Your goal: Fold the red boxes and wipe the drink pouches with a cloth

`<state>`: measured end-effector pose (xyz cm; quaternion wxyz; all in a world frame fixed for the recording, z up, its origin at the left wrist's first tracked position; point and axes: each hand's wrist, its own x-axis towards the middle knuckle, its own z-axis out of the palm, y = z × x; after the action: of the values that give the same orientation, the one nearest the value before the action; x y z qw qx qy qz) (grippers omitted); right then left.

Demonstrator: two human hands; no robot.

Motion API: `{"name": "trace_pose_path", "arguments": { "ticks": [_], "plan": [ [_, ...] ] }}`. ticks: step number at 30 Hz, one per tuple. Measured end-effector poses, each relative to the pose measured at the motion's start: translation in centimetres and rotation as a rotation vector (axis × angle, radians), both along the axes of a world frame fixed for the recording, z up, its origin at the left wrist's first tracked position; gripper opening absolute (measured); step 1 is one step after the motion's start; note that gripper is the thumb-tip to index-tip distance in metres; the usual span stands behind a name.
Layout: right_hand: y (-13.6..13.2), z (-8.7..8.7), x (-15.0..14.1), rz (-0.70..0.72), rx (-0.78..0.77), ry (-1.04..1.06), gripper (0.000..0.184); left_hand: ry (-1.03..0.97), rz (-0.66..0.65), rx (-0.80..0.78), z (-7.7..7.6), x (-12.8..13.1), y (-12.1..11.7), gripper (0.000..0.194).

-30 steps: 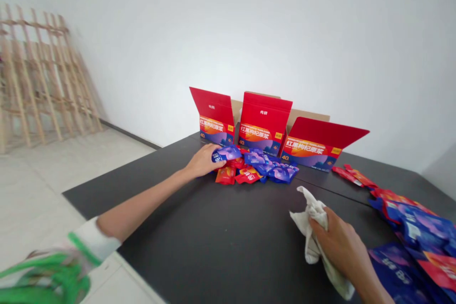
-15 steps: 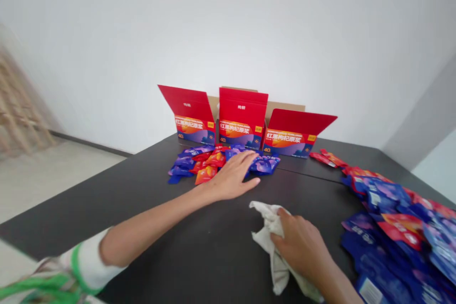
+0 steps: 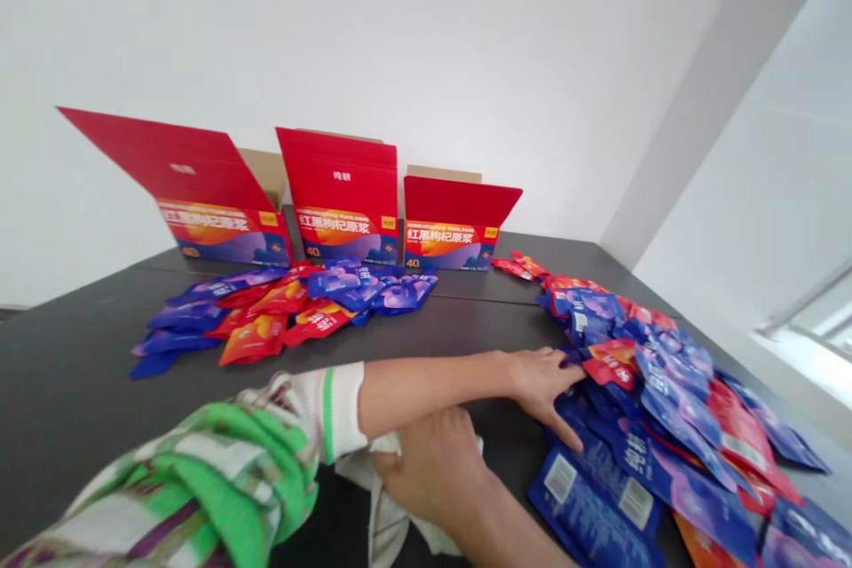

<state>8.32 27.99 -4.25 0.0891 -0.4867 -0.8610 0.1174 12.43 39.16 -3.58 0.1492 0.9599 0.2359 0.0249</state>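
My left hand (image 3: 542,383) reaches across to the right and rests at the near side of a big heap of blue and red pouches (image 3: 639,457). Its thumb is spread from the fingers, and the fingertips touch the blue pouches, partly hidden among them. Underneath the left forearm, my right hand (image 3: 436,466) is closed around a crumpled white cloth (image 3: 386,515) on the dark table (image 3: 459,319). A smaller pile of blue and red pouches (image 3: 266,311) lies left of centre.
Three open cartons, a left one (image 3: 232,231), a middle one (image 3: 346,235) and a right one (image 3: 445,244), stand in a row at the back, their red flaps raised. A few red pouches (image 3: 523,264) lie beside the right carton. A white wall is behind.
My left hand has moved from the smaller pile to the big heap on the right, crossing over my right hand. The cloth stays in my right hand. The view has turned right.
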Motion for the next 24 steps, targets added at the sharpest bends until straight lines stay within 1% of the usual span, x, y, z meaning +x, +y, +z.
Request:
{"name": "trace_pose_path", "arguments": {
  "ticks": [3, 5, 6, 8, 9, 11, 12, 13, 15, 17, 18, 20, 22, 24],
  "plan": [
    [0.1, 0.0, 0.0, -0.022, -0.018, -0.025, 0.040, -0.037, 0.014, 0.027, -0.6, -0.1, 0.3, 0.069],
    [0.1, 0.1, 0.1, -0.024, -0.025, -0.031, 0.039, -0.056, 0.041, -0.044, -0.7, -0.2, 0.8, 0.054],
    [0.1, 0.1, 0.1, -0.015, -0.029, -0.028, 0.039, -0.052, 0.068, -0.101, -0.7, 0.0, 1.0, 0.051],
    [0.1, 0.0, 0.2, 0.008, -0.033, -0.008, 0.038, -0.024, 0.137, -0.200, -0.6, 0.7, 1.0, 0.056],
    [0.1, -0.2, 0.2, 0.023, -0.030, 0.004, 0.037, 0.003, 0.164, -0.228, -0.5, 1.3, 1.0, 0.064],
    [0.1, -0.7, 0.3, 0.063, -0.011, 0.023, 0.036, 0.035, 0.209, -0.211, -0.6, 3.0, 1.1, 0.075],
    [0.2, -1.0, 0.3, 0.093, -0.001, 0.014, 0.036, 0.063, 0.204, -0.232, -0.8, 3.9, 1.4, 0.074],
    [0.3, -1.3, 0.3, 0.128, 0.015, 0.003, 0.036, 0.054, 0.184, -0.249, -1.1, 4.8, 1.8, 0.069],
    [0.5, -1.8, 0.2, 0.182, 0.067, -0.024, 0.038, -0.035, 0.121, -0.294, -1.7, 6.2, 2.9, 0.047],
    [0.6, -2.0, 0.1, 0.202, 0.114, -0.050, 0.040, -0.028, 0.175, -0.440, -2.4, 6.9, 3.7, 0.022],
    [0.6, -2.1, 0.1, 0.205, 0.125, -0.063, 0.041, -0.028, 0.194, -0.520, -2.7, 7.1, 4.0, 0.018],
    [0.7, -2.2, 0.1, 0.216, 0.124, -0.085, 0.041, -0.051, 0.199, -0.654, -3.2, 7.2, 4.3, 0.023],
    [1.0, -2.5, 0.2, 0.246, 0.129, -0.086, 0.042, -0.141, 0.177, -0.721, -3.8, 7.3, 4.4, 0.021],
    [1.2, -2.8, 0.3, 0.286, 0.147, -0.065, 0.043, -0.303, 0.185, -0.728, -4.1, 7.4, 4.6, 0.015]
  ]
}}
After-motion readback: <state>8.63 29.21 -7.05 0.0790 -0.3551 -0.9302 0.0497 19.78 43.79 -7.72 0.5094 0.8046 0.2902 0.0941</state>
